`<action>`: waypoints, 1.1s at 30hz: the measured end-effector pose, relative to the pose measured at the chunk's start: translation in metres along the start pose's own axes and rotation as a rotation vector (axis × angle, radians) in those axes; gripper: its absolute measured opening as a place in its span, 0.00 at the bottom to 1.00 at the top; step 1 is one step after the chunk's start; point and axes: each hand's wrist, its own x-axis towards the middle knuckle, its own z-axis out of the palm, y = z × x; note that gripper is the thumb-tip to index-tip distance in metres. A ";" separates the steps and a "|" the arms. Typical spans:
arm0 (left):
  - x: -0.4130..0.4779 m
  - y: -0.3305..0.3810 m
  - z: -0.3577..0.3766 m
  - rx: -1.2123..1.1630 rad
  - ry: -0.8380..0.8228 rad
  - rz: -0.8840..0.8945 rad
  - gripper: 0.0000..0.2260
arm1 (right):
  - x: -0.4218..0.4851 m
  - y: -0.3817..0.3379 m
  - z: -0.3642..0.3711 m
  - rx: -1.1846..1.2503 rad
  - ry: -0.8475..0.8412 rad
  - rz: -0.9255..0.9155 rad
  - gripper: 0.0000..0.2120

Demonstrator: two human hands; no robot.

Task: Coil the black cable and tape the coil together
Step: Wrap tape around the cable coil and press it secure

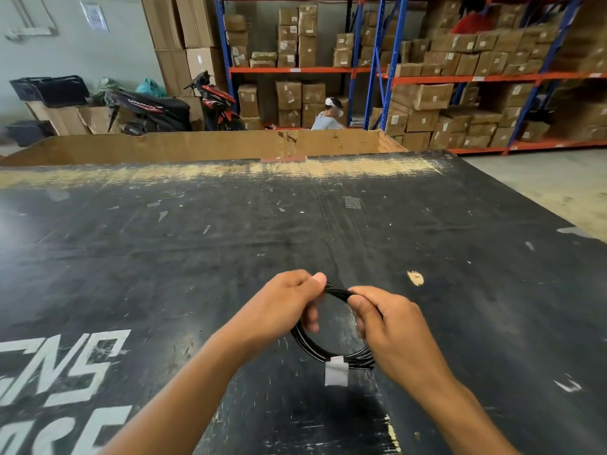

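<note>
The black cable is wound into a small round coil, held just above the black table. My left hand pinches the coil's top left part between thumb and fingers. My right hand grips the coil's right side, its thumb on the top strands close to my left thumb. A strip of whitish tape wraps the bottom of the coil, with a loose flap hanging down. The right part of the coil is hidden behind my right hand.
The table top is scratched, with white lettering at the near left and bits of old tape. A cardboard box wall stands at the far edge. Beyond are a seated person, scooters and shelves of cartons.
</note>
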 end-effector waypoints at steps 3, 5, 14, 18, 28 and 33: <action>0.002 -0.012 0.007 0.114 0.084 0.169 0.09 | -0.002 0.006 -0.001 -0.048 -0.006 0.073 0.11; 0.002 -0.021 0.012 0.256 0.119 0.271 0.08 | 0.000 0.013 -0.006 -0.044 -0.012 0.115 0.12; -0.006 -0.037 0.042 -0.384 0.082 0.082 0.19 | -0.013 0.027 -0.015 0.043 -0.087 0.238 0.17; 0.001 -0.039 0.042 -0.262 -0.049 -0.080 0.17 | -0.014 0.037 -0.012 0.032 -0.065 0.268 0.17; 0.022 -0.044 0.050 0.083 0.120 0.111 0.07 | -0.004 0.045 -0.013 0.023 -0.103 0.354 0.22; 0.023 -0.049 0.058 -0.121 0.209 0.041 0.06 | -0.003 0.050 -0.017 0.045 -0.146 0.349 0.21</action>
